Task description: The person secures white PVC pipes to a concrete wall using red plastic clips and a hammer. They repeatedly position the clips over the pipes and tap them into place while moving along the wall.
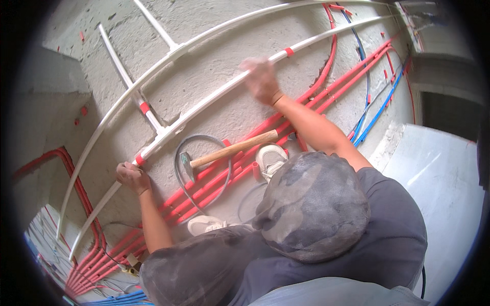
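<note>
A long white plastic pipe (204, 102) runs slantwise along the rough concrete, joined by a tee to a shorter white branch pipe (118, 64). Red bands mark it in places. My left hand (132, 177) is closed around this pipe just below one red band, at the lower left. Farther up and to the right, my right hand (261, 81) grips the same pipe; motion smears its fingers somewhat. Between my arms a hammer (232, 149) with a wooden handle lies across red conduits, its metal head beside a loop of grey cable (178, 166).
A second white pipe (115, 108) curves beyond the first. Several red conduits (204, 186) run past my shoes (270, 160), with blue conduits (380, 115) at the right. Pale board (434, 168) lies at the right; a concrete block wall (51, 76) stands at the left.
</note>
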The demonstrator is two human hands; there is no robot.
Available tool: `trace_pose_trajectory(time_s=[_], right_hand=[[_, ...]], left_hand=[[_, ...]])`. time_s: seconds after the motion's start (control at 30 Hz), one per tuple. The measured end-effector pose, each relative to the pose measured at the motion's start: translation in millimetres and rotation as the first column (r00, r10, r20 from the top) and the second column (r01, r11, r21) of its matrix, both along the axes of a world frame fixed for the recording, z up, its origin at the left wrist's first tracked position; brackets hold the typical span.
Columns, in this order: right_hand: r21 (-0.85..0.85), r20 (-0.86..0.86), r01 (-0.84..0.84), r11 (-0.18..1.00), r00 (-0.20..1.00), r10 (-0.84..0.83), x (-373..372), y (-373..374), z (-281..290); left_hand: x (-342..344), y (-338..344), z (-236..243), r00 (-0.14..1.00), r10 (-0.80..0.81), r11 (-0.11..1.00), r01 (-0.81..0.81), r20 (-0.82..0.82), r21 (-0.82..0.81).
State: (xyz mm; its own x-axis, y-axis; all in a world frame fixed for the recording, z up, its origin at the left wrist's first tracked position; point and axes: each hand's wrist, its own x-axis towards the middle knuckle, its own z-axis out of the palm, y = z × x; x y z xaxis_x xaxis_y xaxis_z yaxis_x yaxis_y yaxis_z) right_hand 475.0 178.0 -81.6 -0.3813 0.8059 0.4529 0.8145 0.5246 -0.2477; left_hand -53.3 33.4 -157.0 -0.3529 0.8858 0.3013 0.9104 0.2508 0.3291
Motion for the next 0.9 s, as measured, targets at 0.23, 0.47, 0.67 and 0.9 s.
trace_pose_trajectory(time_s=[0.23,0.47,0.67,0.9], right_hand=[[-0.254,0.102,0.324,0.911,0.946,-0.308,186,49,-8],[-0.410,-0.020,0.135,0.902,0.987,-0.157,205,56,-1],[-0.280,0.194,0.022,0.960,0.980,0.034,225,79,4],[-0.383,0.200,0.049,0.923,0.979,0.030,235,70,-1]], left_hand=[[1,4,-3,0.998,-0.008,1.000,0.009,0.057,-0.011],[3,5,10,1.000,-0.013,1.000,0.014,0.020,-0.010],[0,-3,-19,0.957,0.013,0.999,-0.026,0.291,0.043],[15,20,0,0.984,0.087,0.996,-0.084,0.158,-0.027]])
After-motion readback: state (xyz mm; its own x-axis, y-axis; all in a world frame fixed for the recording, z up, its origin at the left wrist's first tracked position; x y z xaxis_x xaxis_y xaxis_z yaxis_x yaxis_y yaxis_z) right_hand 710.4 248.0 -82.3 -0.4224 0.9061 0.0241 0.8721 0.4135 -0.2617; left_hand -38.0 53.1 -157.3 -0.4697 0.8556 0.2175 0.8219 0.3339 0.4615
